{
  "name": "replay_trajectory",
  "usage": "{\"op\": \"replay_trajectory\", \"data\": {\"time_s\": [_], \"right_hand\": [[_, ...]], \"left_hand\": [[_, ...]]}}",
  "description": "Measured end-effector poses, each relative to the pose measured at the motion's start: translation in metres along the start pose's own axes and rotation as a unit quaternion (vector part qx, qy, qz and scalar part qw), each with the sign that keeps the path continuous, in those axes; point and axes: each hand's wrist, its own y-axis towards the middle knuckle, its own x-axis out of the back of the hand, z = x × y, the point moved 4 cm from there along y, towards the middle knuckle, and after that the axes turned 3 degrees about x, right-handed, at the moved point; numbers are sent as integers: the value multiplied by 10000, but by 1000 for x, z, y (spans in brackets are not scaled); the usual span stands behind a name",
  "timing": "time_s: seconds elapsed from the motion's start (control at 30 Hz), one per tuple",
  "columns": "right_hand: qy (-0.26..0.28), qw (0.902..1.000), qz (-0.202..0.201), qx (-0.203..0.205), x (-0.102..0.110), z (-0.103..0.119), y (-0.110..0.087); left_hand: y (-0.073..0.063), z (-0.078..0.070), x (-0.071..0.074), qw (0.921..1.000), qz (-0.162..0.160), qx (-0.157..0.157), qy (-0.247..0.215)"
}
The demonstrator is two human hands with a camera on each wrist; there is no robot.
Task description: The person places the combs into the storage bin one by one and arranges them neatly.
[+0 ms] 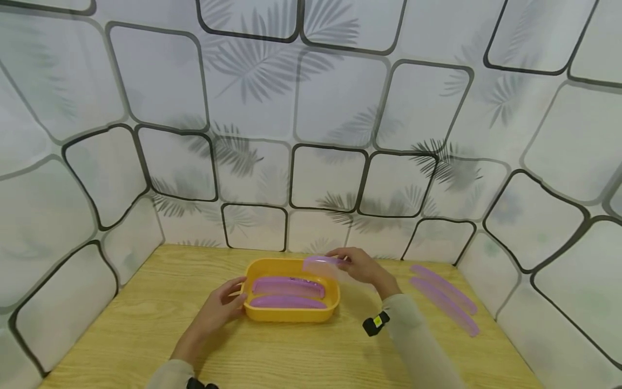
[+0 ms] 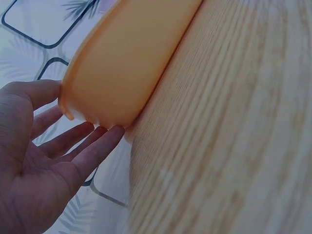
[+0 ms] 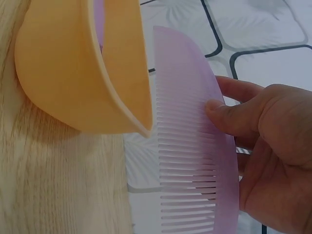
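A yellow plastic basin (image 1: 291, 315) stands on the table with two purple combs in it, a nearer comb (image 1: 288, 302) and a farther comb (image 1: 286, 286). My left hand (image 1: 222, 306) touches the basin's left end from outside; in the left wrist view its fairly straight fingers (image 2: 100, 151) rest against the wall and the thumb meets the rim. With thumb and fingers, my right hand (image 1: 362, 266) pinches a translucent purple comb (image 3: 187, 122) by its spine. That comb is above the basin's far right corner, teeth facing the basin in the right wrist view.
Two more purple combs lie side by side to the right on the wood-grain table (image 1: 311, 356), a left comb (image 1: 444, 305) and a right comb (image 1: 444, 286). A patterned white covering (image 1: 330, 178) rises behind the table and along both sides.
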Motion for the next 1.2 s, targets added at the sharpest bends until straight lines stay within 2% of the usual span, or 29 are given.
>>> {"op": "replay_trajectory", "data": {"time_s": [0.6, 1.2], "right_hand": [[28, 9994, 319, 140, -17, 18, 13], [-334, 9972, 506, 436, -32, 33, 28]], "left_hand": [[-2, -2, 0, 10000, 11, 0, 44], [0, 0, 0, 10000, -27, 2, 74]]}}
